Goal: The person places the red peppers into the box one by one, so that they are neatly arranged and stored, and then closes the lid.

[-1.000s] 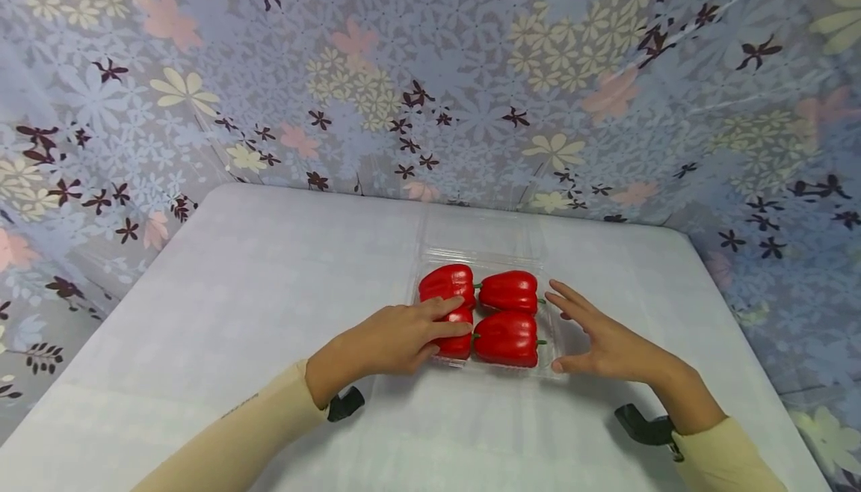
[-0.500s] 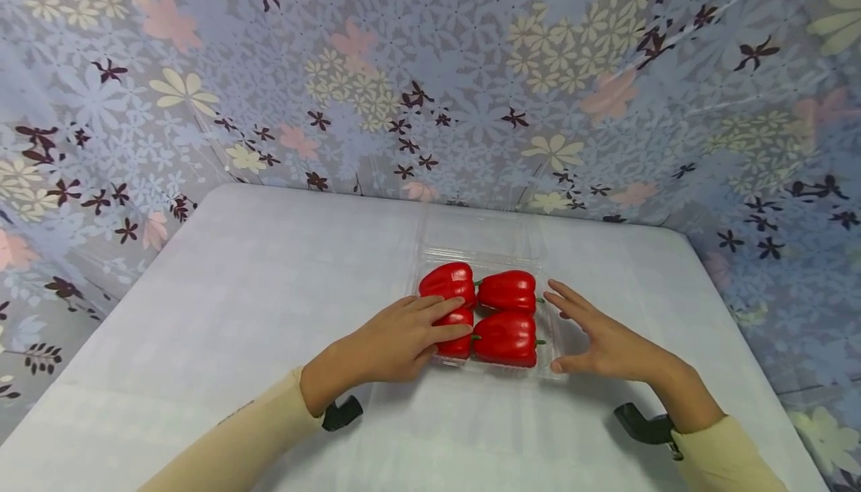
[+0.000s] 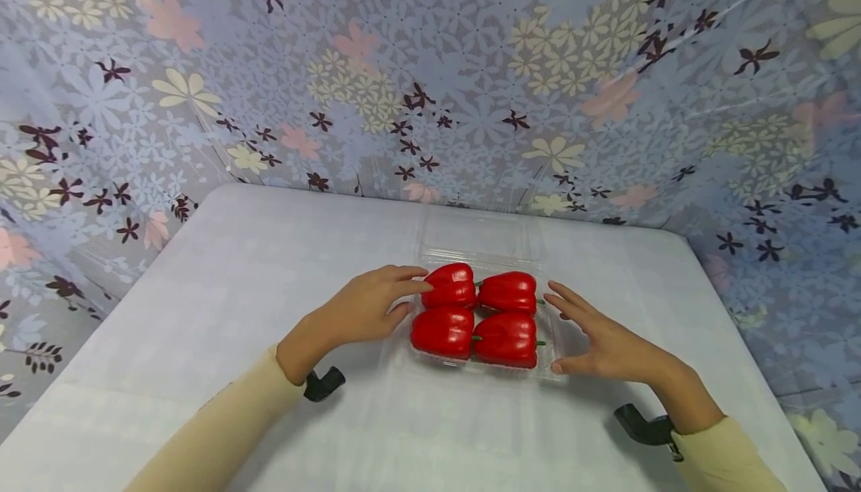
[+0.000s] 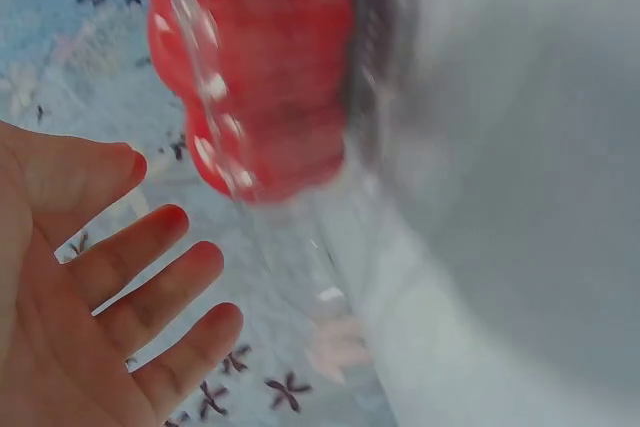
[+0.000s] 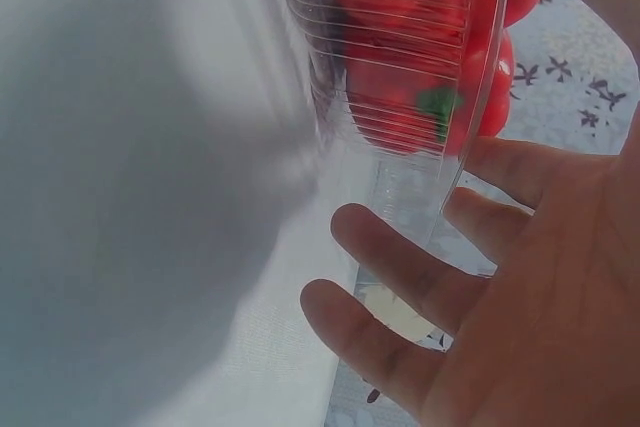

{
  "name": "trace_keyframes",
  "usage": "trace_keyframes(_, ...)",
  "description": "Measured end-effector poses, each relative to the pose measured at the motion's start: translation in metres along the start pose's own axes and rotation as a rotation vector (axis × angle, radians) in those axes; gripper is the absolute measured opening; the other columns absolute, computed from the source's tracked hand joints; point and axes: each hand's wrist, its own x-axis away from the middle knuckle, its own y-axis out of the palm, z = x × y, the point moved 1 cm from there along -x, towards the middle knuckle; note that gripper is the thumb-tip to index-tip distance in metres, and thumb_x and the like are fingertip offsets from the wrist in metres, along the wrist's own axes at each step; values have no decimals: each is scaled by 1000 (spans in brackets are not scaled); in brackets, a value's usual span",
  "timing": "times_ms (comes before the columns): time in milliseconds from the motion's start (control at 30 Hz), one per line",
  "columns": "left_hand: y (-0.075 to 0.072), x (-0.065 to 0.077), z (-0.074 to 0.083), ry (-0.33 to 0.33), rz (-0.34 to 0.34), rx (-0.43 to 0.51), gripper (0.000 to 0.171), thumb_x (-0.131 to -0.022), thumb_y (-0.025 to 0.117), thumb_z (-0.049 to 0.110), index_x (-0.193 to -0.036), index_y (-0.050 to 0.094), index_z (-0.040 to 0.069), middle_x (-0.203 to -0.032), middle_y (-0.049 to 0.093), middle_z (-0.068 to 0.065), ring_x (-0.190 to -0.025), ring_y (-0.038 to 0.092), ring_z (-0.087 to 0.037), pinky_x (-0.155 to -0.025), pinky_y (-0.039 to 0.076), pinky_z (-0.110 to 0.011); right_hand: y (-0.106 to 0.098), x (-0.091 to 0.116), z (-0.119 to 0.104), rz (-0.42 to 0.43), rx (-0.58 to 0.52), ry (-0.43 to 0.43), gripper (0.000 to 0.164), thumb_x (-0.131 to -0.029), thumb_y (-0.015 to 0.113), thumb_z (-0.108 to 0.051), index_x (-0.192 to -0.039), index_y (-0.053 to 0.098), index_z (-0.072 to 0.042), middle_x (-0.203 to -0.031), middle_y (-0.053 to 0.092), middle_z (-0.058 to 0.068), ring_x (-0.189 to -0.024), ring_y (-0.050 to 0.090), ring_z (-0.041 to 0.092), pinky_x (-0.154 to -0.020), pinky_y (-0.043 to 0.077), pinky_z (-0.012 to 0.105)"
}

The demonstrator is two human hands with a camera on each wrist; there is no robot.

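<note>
Several red bell peppers with green stems lie in two rows inside a clear plastic clamshell container [image 3: 551,331]. In the head view, my left hand [image 3: 366,303] is at the container's left side, fingers extended beside the back-left pepper [image 3: 451,286]; the left wrist view shows the hand [image 4: 110,277] holding nothing. Fully visible now is the front-left pepper [image 3: 442,333]. My right hand [image 3: 605,339] stays at the container's right side, its thumb and fingers spread. In the right wrist view, the fingers [image 5: 410,272] are around the clear rim; firm contact cannot be told.
The container's transparent lid [image 3: 477,233] lies folded back toward the far edge of the white-covered table [image 3: 269,268]. A flower-patterned sheet [image 3: 430,88] hangs behind and along the sides. Black wrist mounts [image 3: 324,385] show under both wrists.
My left hand has come off the front-left pepper and moved left and slightly back, uncovering that pepper, which sits slightly further left. The right hand has kept its place.
</note>
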Motion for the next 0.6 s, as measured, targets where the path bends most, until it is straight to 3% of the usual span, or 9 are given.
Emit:
trace_keyframes(233,1,-12,-32,-130,-40,148,35,-97,57,15,-132,63,8,-139,61,-11,-127,60,-30,-108,49,-49,1,1,4,6,7,6,100,-79,83,-36,-155,27,-1,-164,14,21,-129,48,48,-99,40,74)
trace_keyframes(433,3,-42,-58,-306,21,255,36,-98,53,15,-132,62,4,-132,66,-13,-111,67,-30,-94,57,-45,2,-1,7,5,12,0,100,-78,83,-33,-155,26,-1,-164,15,22,-129,49,48,-97,42,74)
trace_keyframes(600,10,-62,-72,-422,60,317,39,-100,49,19,-134,60,4,-132,66,-15,-117,65,-31,-99,54,-45,4,-3,8,11,14,-10,100,-78,83,-33,-154,27,-1,-164,15,23,-127,50,47,-96,43,74)
